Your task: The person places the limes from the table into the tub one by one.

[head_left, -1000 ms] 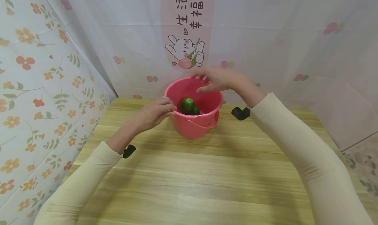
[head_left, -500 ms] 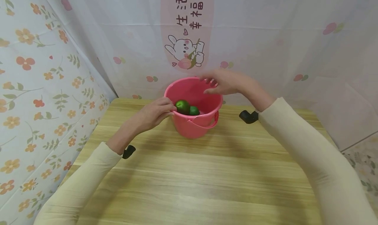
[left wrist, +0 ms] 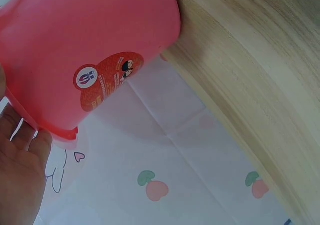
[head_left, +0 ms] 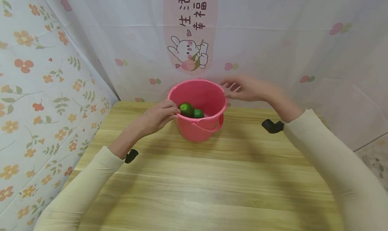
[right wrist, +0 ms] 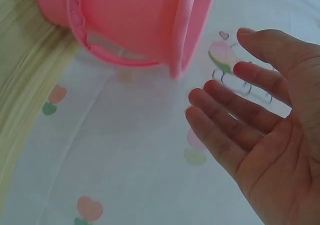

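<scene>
A pink bucket [head_left: 197,131] stands upright at the back of the wooden table. Two rounded green fruits or vegetables lie inside it: a larger dark one [head_left: 187,110] on the left and a smaller one [head_left: 198,114] beside it. Their exact kind is unclear. At the bucket's left rim, my left hand [head_left: 157,118] pinches the edge between fingers and thumb; the left wrist view shows its fingers [left wrist: 22,135] at the rim. My right hand [head_left: 245,88] hangs just past the right rim, fingers loosely spread and holding nothing. The right wrist view shows its bare palm [right wrist: 280,170].
The bucket's handle [head_left: 212,129] hangs down on the front right side. Behind the table [head_left: 194,183] hangs a white printed curtain [head_left: 272,38], and a floral curtain [head_left: 39,99] runs along the left. A black mount [head_left: 272,126] sits at the right wrist.
My right hand has drawn rightward from over the bucket to beyond its rim. Early on, the larger green piece shifted left, uncovering more of the smaller one. My left hand stays at the rim.
</scene>
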Demonstrator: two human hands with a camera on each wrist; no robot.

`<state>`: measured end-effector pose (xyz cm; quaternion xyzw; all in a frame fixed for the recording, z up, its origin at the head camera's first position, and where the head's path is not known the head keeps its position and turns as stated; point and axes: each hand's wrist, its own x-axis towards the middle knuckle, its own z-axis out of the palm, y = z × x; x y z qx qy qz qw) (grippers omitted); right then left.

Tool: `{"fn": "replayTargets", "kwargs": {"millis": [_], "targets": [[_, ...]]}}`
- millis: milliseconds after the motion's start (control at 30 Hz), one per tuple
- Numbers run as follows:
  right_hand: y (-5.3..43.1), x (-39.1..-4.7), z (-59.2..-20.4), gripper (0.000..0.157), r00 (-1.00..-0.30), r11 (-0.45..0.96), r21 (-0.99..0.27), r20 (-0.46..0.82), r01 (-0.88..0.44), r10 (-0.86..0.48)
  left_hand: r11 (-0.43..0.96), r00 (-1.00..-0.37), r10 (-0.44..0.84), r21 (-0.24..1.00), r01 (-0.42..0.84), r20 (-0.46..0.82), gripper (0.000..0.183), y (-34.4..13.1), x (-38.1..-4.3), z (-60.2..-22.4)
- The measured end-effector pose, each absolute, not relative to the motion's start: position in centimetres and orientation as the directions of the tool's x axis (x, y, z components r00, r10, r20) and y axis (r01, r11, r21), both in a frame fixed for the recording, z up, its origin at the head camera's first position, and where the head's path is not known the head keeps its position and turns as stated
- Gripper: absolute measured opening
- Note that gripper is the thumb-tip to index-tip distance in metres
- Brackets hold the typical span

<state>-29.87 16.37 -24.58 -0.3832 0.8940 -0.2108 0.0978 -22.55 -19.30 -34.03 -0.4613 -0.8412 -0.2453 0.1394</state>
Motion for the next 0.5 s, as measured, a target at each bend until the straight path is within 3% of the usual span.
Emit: {"fn": "replayTargets", "kwargs": {"millis": [233,500], "targets": [[19.8,-28.9,-25.4,0.045,-0.721,0.657,-0.394,0.018,-0.642,-0.693,0.474,-0.547,0.715,0.273,0.837,0.435,0.023,-19.4,-22.5,-34.0],[24.8,-26.8,-27.3,0.043,-0.72,0.663,-0.347,0.054,-0.663,-0.692,0.602,-0.635,0.652,0.228,0.766,0.414,0.065,-22.0,-21.0,-33.6]]}}
